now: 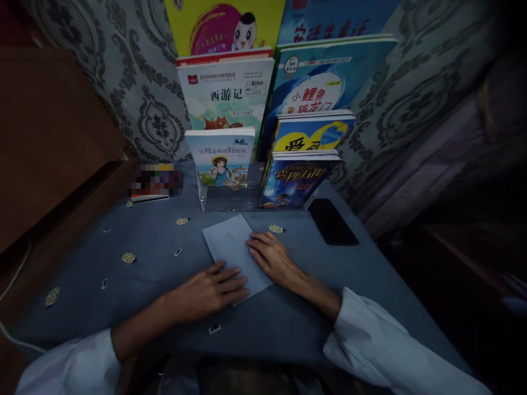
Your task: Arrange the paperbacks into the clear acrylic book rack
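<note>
A pale, plain-faced booklet or folded sheet [234, 249] lies at a slant on the blue-grey tablecloth, with a faint mark near its upper middle; I cannot tell whether it has pages. Across its lower left edge rests my left hand [209, 293], palm down, fingers stretched and a little apart. My right hand [274, 255] lies on its right edge with fingers extended over the surface. Both hands touch it from above and neither grips it.
Beyond it, a clear acrylic rack [230, 200] holds several upright children's books. A black phone [333, 222] lies at the right by the table edge. A blurred book [154, 184] is at the back left. A wooden panel [49, 137] stands left, with a white cable [14, 280] below.
</note>
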Motion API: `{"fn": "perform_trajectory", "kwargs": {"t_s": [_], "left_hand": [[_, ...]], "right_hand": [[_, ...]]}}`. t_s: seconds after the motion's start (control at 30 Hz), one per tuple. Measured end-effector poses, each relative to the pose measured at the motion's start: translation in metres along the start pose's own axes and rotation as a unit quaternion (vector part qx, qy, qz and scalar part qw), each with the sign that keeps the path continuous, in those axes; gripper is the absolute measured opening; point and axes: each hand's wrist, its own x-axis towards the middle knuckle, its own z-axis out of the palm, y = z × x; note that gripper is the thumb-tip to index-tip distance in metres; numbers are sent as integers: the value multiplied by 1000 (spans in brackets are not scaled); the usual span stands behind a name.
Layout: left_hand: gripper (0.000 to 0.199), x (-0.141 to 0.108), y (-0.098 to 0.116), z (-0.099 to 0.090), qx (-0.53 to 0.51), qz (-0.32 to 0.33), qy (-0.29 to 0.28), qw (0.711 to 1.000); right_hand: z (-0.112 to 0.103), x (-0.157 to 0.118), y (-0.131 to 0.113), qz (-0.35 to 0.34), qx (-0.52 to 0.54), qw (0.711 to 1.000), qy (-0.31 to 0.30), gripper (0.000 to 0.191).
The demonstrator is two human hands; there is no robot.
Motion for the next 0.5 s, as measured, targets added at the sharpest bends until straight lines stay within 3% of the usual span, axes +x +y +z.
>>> {"fn": "perform_trajectory", "kwargs": {"t_s": [0.23, 0.33, 0.5], "left_hand": [[59, -27, -25, -7, -75, -124, -53, 988], [66, -30, -36, -11, -98, -148, -58, 982], [52, -19, -66, 7, -94, -238, -15, 967]], "right_hand": [[-7, -5, -16, 24, 14, 1000, -14, 31], [-5, -4, -20, 22, 11, 1000, -20, 30], [-2, -2, -18, 22, 5, 999, -26, 29]]}}
